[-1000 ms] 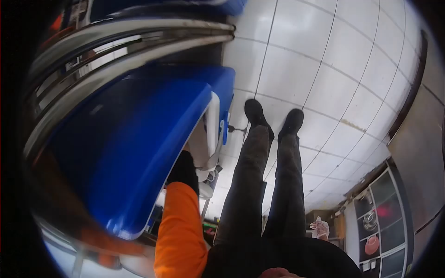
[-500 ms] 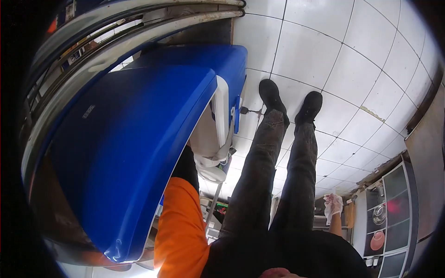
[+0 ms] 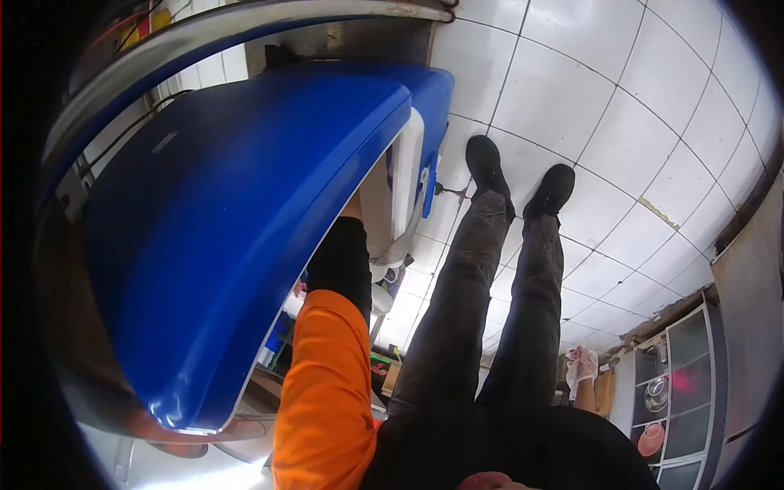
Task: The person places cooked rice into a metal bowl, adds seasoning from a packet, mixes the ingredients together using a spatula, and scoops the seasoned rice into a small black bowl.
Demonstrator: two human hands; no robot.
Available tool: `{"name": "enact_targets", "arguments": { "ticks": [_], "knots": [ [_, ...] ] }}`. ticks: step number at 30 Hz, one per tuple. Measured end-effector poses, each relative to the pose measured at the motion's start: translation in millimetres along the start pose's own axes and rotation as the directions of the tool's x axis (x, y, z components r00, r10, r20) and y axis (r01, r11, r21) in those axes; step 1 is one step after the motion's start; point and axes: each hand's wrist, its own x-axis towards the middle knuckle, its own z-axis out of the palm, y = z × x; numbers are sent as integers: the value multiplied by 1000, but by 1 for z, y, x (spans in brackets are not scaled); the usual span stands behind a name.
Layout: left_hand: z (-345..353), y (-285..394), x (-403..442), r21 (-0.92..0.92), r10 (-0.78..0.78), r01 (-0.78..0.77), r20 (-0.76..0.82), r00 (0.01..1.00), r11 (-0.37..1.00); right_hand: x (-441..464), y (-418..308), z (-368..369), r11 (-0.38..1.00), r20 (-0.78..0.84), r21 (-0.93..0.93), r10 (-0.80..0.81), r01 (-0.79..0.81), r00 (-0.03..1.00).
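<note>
A blue lid (image 3: 237,196), tilted up over a blue-and-white box like a cooler, fills the left side. My left arm, in an orange sleeve (image 3: 322,392) with a black cuff (image 3: 343,261), reaches under the raised lid. Only a strip of bare wrist (image 3: 353,207) shows there; the left hand is hidden by the lid. The box's pale inner wall (image 3: 377,208) is beside that wrist. On the right, low by my side, my right hand (image 3: 581,366) is covered in thin, loose clear plastic, like a glove. Its fingers are too small and crumpled over to read.
Curved metal rails (image 3: 245,20) run above and behind the lid. A blue latch (image 3: 429,192) hangs on the box's front edge. My black shoes (image 3: 485,163) stand on white floor tiles (image 3: 563,73). To the right is a glass-fronted cabinet (image 3: 686,392) with a pink basin (image 3: 651,438).
The lid appears shifted as the view moved. My left arm reaches further forward, and more black cuff and some bare wrist now show. My right hand stays low at my side.
</note>
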Motion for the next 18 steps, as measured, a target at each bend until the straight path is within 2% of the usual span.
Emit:
{"name": "enact_targets", "arguments": {
  "ticks": [1, 2, 5, 6, 9, 11, 13, 14, 15, 16, 17, 18],
  "knots": [
    [-1, 1, -3, -2, 1, -1, 9, 1000, 1000, -2, 2, 2, 1000, -42, 11, 14, -14, 999],
    [-2, 1, -5, -3, 1, -1, 17, 1000, 1000, -2, 5, 6, 999, -48, 16, -39, 40, 998],
    [-9, 9, -15, -8, -5, 5, 35, 999, 1000, 37, 36, -14, 928, 136, -268, -230, 259, 964],
    [-13, 12, -19, -10, -7, 7, 37, 999, 1000, 21, 10, -7, 949, 114, -252, -166, 190, 979],
    [-35, 26, -40, -23, -15, 16, 46, 999, 1000, 17, -9, -22, 929, 211, -171, -291, 328, 933],
    [-56, 37, -70, -7, -26, 26, 33, 999, 1000, 19, -28, -41, 810, 204, -358, -418, 465, 885],
    [-76, 44, -129, 77, -76, 82, -78, 994, 994, 30, -54, -54, 628, 219, -511, -565, 587, 795],
    [-79, 31, -154, 170, -57, 103, -257, 965, 980, 35, -70, -59, 517, 237, -615, -599, 595, 765],
    [-107, 62, -191, 154, -194, 248, -299, 934, 956, 40, -97, -54, 390, 255, -707, -638, 590, 727],
    [-131, 56, -222, 104, -178, 211, -259, 949, 972, 22, -129, -41, 391, 390, -590, -628, 706, 673],
    [-145, 53, -252, 79, -113, 139, -269, 957, 987, 24, -147, -33, -210, 534, -776, -721, 595, 442],
    [-161, 44, -288, 81, -116, 138, -230, 966, 987, -15, -177, -12, -336, 590, -763, -712, 552, 381]
  ]
}}
